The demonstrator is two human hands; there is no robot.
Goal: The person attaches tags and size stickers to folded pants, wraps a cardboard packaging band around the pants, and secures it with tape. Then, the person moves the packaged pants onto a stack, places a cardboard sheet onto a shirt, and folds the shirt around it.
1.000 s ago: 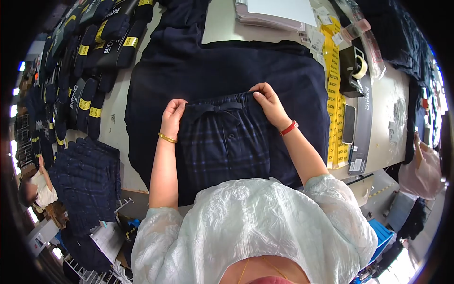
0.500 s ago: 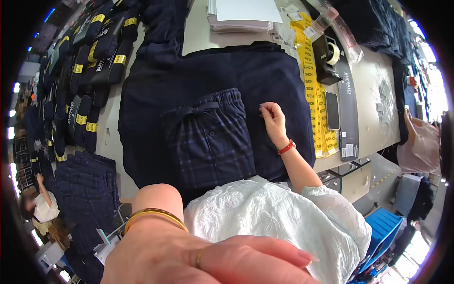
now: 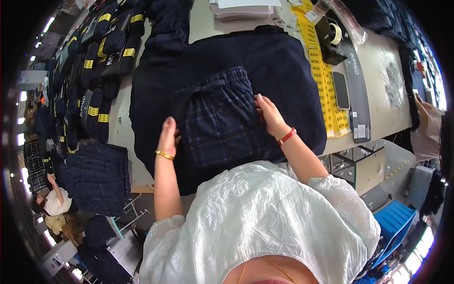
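Folded navy plaid pajama pants [image 3: 222, 125] with an elastic waistband and a bow of the same cloth lie on a larger dark navy garment [image 3: 293, 80]. My left hand [image 3: 169, 137], a gold bracelet at its wrist, is just left of the pants with fingers stretched out and nothing held. On the other side, my right hand [image 3: 271, 116] rests at the right edge of the pants, fingers extended and partly hidden along the cloth. A red-strapped watch is on that wrist.
Rolled dark garments with yellow bands [image 3: 106, 57] pile up at left, above stacked plaid garments [image 3: 97, 177]. At right lie yellow label strips [image 3: 321, 90], a phone [image 3: 341, 90] and a tape dispenser [image 3: 332, 42]. Papers [image 3: 246, 12] sit at the back. Other people are at both sides.
My left hand has come down from close to the camera to the left side of the pants. My right hand has shifted against their right edge. The view has tilted.
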